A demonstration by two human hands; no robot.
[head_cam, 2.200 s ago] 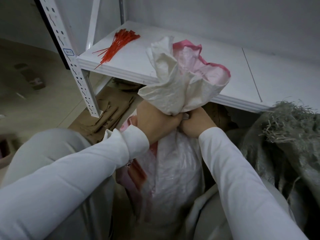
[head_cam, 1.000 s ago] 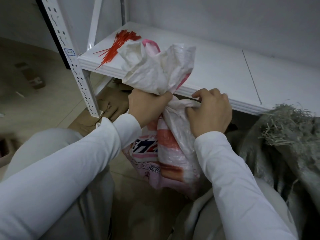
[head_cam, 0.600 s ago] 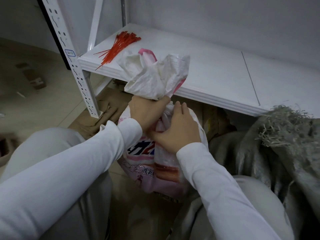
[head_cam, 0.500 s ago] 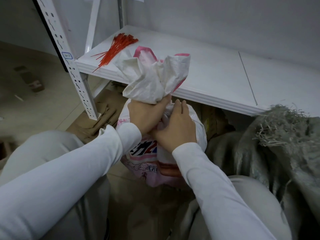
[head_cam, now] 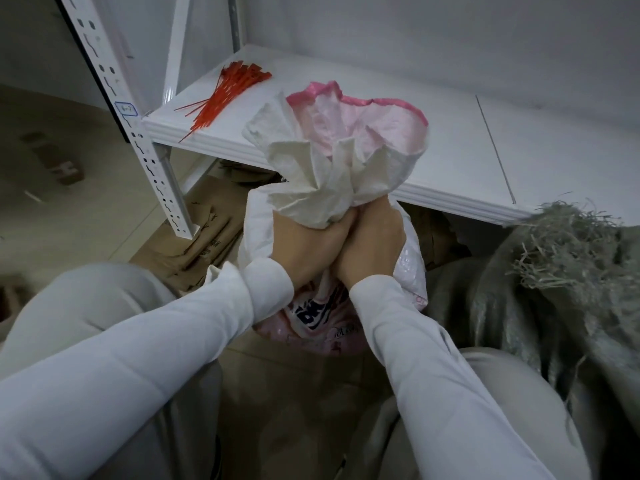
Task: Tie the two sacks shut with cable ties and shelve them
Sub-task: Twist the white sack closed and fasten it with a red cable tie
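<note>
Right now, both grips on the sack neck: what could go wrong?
The red plastic cable ties lie on the white shelf board; freeing the left grip or right grip to fetch one may let the gathered neck of the white-and-pink woven sack loosen.
No tie shows at the neck; lifting now could spill.

The left hand and the right hand hide the neck of the white sack; the right edge cuts off the grey sack.
</note>
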